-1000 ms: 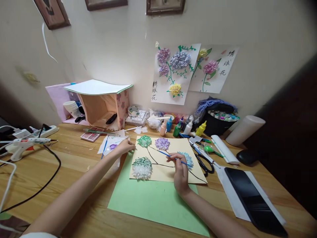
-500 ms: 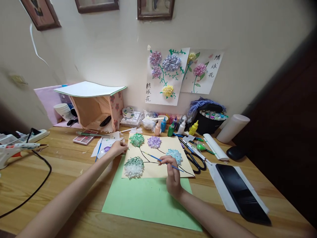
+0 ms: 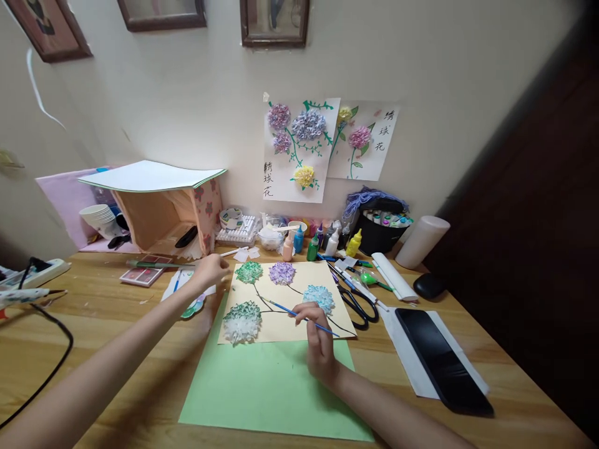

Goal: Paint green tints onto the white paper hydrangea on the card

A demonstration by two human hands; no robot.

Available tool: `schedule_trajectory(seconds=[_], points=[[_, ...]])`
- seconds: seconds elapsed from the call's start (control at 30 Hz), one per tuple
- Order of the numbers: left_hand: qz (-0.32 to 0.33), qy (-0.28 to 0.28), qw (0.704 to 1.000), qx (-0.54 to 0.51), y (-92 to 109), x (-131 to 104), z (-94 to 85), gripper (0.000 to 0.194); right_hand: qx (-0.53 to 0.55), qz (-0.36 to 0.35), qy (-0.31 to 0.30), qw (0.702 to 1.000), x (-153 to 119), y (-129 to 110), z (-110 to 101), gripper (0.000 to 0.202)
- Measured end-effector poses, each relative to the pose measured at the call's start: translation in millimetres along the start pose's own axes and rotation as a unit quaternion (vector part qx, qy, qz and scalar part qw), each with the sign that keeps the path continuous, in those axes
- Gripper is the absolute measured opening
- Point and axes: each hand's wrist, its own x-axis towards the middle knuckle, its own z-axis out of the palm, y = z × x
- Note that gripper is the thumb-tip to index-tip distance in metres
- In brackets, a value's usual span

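My right hand [image 3: 321, 349] is closed around a slim blue paintbrush [image 3: 283, 307], its tip pointing left over the painted dark stems on a cream sheet [image 3: 290, 330]. On that sheet are textured flower heads: a green one [image 3: 249, 272], a purple one [image 3: 281, 273], a light blue one [image 3: 319, 299] and a green-and-white one [image 3: 242, 322]. Beyond the sheet's upper left corner is my left hand [image 3: 213, 272], fingers curled together; whatever they hold, if anything, is hidden. Beneath the cream sheet lies a larger green sheet [image 3: 271, 393].
Paint bottles [image 3: 312, 248] stand behind the sheet. Black scissors [image 3: 358, 308] and a phone [image 3: 444, 358] lie to the right. A paint-stained palette [image 3: 194, 307] sits under my left forearm; a glue gun [image 3: 23, 296] is far left. Two flower pictures [image 3: 302, 149] hang on the wall.
My left hand has come off the cream sheet's left edge and moved up and left. The view has swung right. My right hand keeps the brush over the stems.
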Motion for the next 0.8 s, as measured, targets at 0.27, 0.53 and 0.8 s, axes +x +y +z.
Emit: schedule_trajectory(seconds=[0.27,0.53,0.8], points=[[0.184,-0.030,0.964,0.192,112,59,51.8,0.034,0.020,0.085,0.041,0.995,-13,-14,-31,0.027],[0.179,-0.057,0.936,0.299,123,77,93.2,0.027,0.079,0.241,0.235,0.938,-24,-20,-84,0.025],[0.231,-0.048,0.935,0.265,165,84,57.5,0.022,0.121,0.262,0.382,0.878,-7,-27,-116,0.025]])
